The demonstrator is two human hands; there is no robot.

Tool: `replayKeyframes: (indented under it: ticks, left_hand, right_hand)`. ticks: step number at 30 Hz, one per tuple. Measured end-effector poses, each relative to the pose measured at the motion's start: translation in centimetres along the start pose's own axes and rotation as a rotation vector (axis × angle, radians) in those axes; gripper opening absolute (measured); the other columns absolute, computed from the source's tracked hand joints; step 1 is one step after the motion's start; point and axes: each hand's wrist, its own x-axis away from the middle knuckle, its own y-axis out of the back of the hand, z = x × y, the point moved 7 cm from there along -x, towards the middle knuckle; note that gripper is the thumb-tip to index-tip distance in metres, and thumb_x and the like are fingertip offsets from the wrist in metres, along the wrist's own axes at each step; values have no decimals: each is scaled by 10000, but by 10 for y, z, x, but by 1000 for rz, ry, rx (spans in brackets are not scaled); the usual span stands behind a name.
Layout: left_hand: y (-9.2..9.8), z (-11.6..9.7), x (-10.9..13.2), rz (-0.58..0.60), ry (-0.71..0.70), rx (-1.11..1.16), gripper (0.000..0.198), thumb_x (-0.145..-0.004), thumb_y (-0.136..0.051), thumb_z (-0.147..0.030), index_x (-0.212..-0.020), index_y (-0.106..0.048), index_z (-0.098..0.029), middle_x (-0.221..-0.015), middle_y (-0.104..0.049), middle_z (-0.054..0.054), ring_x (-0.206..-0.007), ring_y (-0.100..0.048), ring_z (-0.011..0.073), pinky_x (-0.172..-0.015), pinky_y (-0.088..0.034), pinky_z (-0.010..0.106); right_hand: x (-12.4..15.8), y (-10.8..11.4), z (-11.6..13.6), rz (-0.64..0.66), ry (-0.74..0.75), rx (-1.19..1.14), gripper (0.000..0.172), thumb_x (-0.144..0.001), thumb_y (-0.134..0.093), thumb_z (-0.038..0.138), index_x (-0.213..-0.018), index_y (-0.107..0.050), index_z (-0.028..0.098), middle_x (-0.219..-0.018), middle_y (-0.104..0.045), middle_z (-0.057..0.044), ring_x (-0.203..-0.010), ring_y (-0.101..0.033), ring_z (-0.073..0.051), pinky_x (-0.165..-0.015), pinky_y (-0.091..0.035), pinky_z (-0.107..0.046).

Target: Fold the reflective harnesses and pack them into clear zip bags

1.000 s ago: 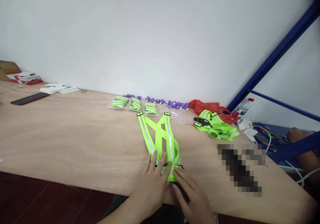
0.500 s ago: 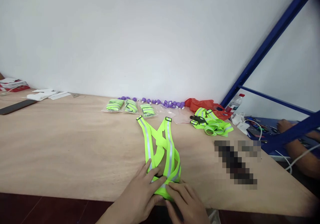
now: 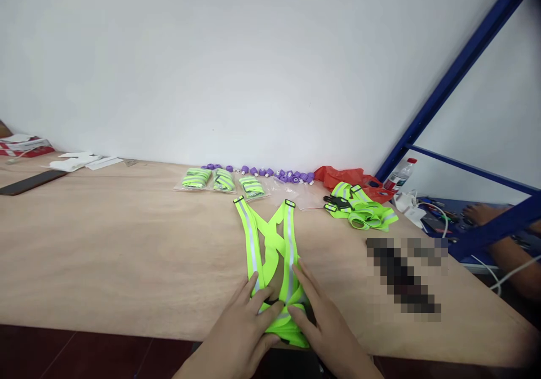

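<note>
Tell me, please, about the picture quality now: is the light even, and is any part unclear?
Head view: soft, fairly even light on the wall; head view: the vest looks reasonably sharp; head view: small glints on the clear bags; head view: a pixelated patch hides part of the table; head view: right corners darken.

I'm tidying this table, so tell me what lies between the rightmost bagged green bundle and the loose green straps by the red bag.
Clear plastic bags lie between the bagged bundle and the loose straps, as the head view shows.
</note>
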Motion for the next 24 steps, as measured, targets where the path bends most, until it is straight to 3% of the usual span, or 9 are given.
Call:
replayKeyframes:
  ticks: [5, 11, 20, 24]
  left_hand:
    - [-7, 3, 1, 32, 28, -37, 539, -925, -596, -216, -1439, -451, -294, -1481, -492, 61, -1409, -403, 305, -1201, -256, 591]
    - [-11, 5, 3, 26, 21, -73, 526, -944, -578, -230, -1449, -437, -271, -1496, -478, 73, -1420, -387, 305, -1201, -262, 586]
    - [-3, 0, 4, -34, 11, -60, 494, -953, -574, -243, -1431, -462, -299, -1456, -514, 57, -1396, -416, 301, -1191, -302, 575]
    - [-4, 3, 5, -37, 20, -65, 520, -945, -582, -240, -1442, -450, -319, -1464, -503, 49, -1399, -409, 315, -1173, -333, 582]
  right_hand:
    - [0, -6, 2, 89, 12, 26, 753, -973, -480, 483, -1592, -152, 206, -1636, -218, -112, -1506, -213, -286, -1210, -244, -533]
    - [-2, -9, -3, 132, 25, 109, 728, -978, -460, 515, -1581, -213, 191, -1618, -265, -123, -1500, -229, -299, -1209, -210, -578]
    - [8, 7, 2, -65, 109, 55, 589, -959, -507, 471, -1489, -437, 222, -1546, -434, -122, -1415, -421, -286, -1129, -413, -486]
    - [4, 21, 2, -93, 118, -8, 390, -990, -454, 428, -1293, -617, 243, -1398, -597, -103, -1289, -562, -249, -1064, -485, -427]
